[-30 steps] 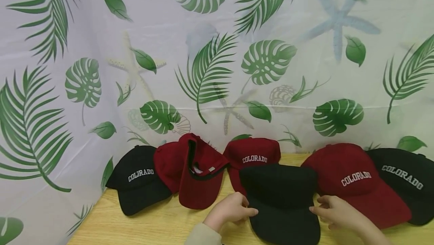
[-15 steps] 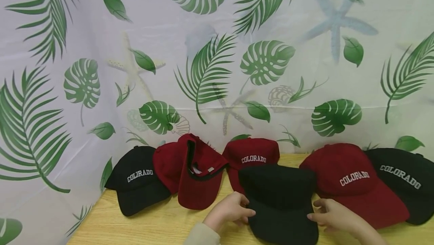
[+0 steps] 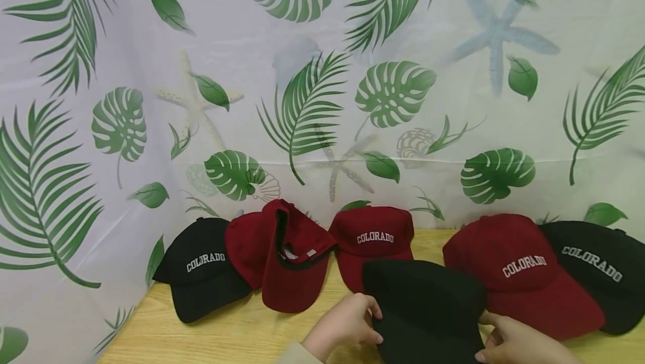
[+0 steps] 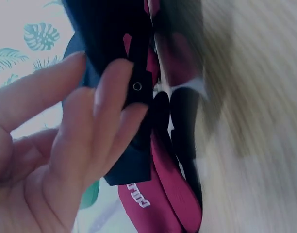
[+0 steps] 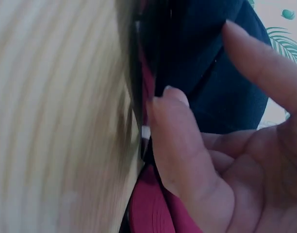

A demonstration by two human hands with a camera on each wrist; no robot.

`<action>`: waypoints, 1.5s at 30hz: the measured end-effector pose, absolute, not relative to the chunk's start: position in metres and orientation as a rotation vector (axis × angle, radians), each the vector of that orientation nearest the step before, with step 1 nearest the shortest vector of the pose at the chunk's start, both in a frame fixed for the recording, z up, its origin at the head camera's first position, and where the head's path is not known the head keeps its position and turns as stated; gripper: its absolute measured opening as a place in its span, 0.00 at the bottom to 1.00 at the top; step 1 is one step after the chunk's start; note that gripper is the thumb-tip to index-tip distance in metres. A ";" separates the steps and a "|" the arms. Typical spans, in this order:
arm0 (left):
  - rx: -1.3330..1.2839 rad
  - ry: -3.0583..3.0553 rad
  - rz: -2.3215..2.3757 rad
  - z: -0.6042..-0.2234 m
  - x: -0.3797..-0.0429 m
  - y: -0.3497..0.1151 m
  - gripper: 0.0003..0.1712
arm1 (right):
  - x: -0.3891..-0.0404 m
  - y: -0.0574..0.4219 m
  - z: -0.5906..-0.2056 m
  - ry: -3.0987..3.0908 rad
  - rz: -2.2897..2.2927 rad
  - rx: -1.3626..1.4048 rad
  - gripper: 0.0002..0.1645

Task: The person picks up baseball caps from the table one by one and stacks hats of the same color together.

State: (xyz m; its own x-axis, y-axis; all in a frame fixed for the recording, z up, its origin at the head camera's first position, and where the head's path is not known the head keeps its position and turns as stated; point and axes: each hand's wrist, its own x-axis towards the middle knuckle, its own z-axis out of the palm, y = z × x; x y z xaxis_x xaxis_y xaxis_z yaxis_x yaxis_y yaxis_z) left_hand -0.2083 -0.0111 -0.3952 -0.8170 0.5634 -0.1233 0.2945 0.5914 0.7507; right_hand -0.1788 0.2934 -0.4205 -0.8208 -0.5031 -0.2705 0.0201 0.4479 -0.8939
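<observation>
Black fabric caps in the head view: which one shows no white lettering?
The front black fabric cap, between the left hand and the right hand. The far-left black cap and far-right black cap both show white COLORADO lettering.

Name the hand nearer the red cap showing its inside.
Left. The left hand sits to the red cap's right, toward the person; the right hand is farther right, beyond the front black cap.

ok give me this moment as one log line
left hand: holds front black cap, left edge | right hand: holds same cap, right edge | behind: red COLORADO cap | far right: black COLORADO cap
</observation>
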 end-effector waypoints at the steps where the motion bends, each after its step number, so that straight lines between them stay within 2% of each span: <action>1: 0.702 2.467 1.038 -0.394 -0.207 -0.010 0.13 | -0.177 0.296 -0.421 2.220 -1.340 -0.416 0.39; 13: 0.830 2.257 0.755 -0.400 -0.202 -0.002 0.13 | -0.170 0.312 -0.423 2.359 -1.147 -0.374 0.46; 18: 0.859 2.159 0.796 -0.401 -0.206 -0.006 0.15 | -0.169 0.313 -0.422 2.321 -1.189 -0.458 0.43; 27: 0.782 2.117 0.822 -0.398 -0.205 -0.006 0.18 | -0.169 0.314 -0.420 2.291 -1.206 -0.429 0.38; 34: 0.753 2.095 0.861 -0.399 -0.204 -0.004 0.19 | -0.168 0.313 -0.416 2.301 -1.173 -0.314 0.38; 45: 0.706 2.240 1.067 -0.398 -0.216 -0.010 0.19 | -0.172 0.311 -0.399 2.429 -1.240 -0.286 0.29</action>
State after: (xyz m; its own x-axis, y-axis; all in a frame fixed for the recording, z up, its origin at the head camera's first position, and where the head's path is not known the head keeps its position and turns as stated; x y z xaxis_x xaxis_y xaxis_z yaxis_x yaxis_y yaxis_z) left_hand -0.2164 -0.0104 -0.3975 -0.7077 0.6592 -0.2542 0.2181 0.5460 0.8089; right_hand -0.1719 0.3113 -0.3988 -0.9003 -0.3534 -0.2540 -0.0014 0.5860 -0.8103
